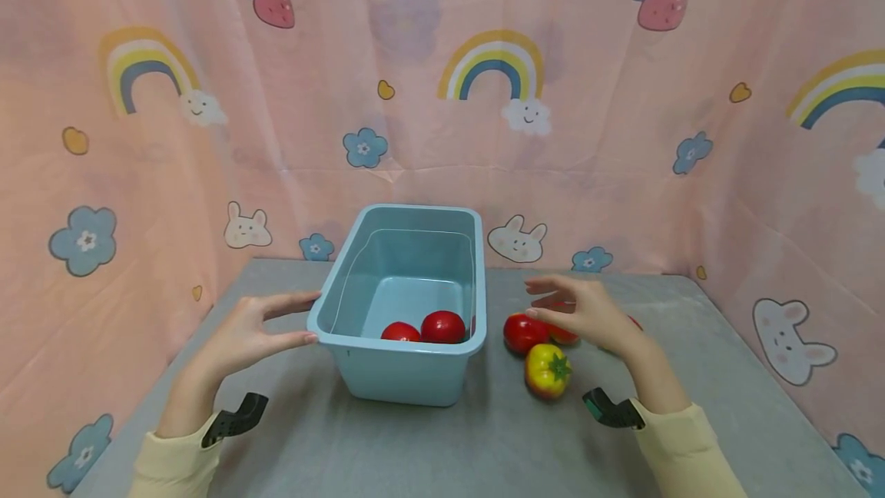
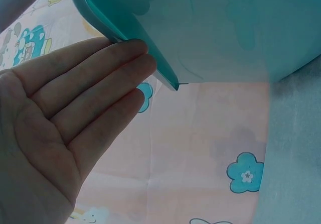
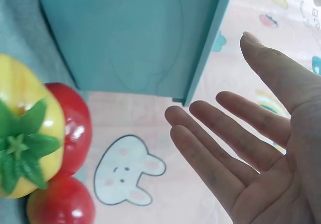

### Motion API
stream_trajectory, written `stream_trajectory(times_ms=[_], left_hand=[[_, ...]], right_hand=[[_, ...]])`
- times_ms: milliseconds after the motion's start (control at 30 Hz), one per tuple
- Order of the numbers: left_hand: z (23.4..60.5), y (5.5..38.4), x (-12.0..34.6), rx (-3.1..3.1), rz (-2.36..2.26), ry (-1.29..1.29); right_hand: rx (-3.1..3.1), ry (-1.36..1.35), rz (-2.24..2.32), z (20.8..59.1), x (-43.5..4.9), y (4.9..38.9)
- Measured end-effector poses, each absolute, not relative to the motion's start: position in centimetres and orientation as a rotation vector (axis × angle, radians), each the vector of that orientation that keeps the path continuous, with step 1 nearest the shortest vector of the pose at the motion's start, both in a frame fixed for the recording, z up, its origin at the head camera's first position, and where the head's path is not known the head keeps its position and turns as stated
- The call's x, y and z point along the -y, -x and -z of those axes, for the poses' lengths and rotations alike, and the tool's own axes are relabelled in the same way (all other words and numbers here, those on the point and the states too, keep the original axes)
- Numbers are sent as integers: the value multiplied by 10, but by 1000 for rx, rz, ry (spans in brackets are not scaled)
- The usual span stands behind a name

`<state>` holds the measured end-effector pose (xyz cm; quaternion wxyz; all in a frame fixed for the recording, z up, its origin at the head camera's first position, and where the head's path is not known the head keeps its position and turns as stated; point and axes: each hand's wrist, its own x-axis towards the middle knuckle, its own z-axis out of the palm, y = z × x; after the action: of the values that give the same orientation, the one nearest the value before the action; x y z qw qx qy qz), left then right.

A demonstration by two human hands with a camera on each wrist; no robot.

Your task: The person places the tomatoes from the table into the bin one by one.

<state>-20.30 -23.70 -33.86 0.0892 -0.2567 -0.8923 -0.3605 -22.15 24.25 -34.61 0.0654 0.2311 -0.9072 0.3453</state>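
A light blue plastic bin (image 1: 401, 371) stands on the table with two red tomatoes visible inside, one (image 1: 399, 332) partly hidden by the front rim and another (image 1: 443, 327) beside it. At the bin's left edge is my left hand (image 1: 256, 329), its fingers extended and the fingertips at the rim (image 2: 113, 30). My right hand (image 1: 588, 310) hovers to the right of the bin, fingers spread and holding nothing. Below and beside it lie a red tomato (image 1: 523, 333), another red one partly covered by the hand, and a yellow tomato (image 1: 548, 371) with a green leafy top.
Behind my right wrist, a bit of another red item (image 1: 634, 322) shows, mostly hidden. The grey tabletop (image 1: 387, 452) runs back to a pink patterned curtain (image 1: 594, 121), which also hangs along both sides. Dark straps (image 1: 235, 421) sit at both wrists.
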Motion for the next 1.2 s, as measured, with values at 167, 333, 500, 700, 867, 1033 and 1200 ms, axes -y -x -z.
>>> stream_trajectory(times_ms=[167, 333, 500, 700, 867, 1033, 1200], left_hand=[[337, 202, 237, 2669, 1061, 747], [336, 202, 236, 2674, 1062, 743], [336, 201, 236, 2672, 1058, 743], [337, 201, 237, 2688, 1042, 727], [337, 201, 237, 2691, 1032, 729], [337, 201, 237, 2687, 1034, 732], [337, 201, 237, 2696, 1051, 732]], right_hand=[[2747, -694, -1033, 355, -248, 218], [2756, -688, -1063, 366, -253, 215], [2752, -693, -1065, 375, -260, 213], [2813, -609, -1030, 384, -268, 208], [2872, -520, -1035, 389, -274, 202], [2906, -472, -1038, 395, -278, 200], [2933, -456, -1074, 401, -280, 198]])
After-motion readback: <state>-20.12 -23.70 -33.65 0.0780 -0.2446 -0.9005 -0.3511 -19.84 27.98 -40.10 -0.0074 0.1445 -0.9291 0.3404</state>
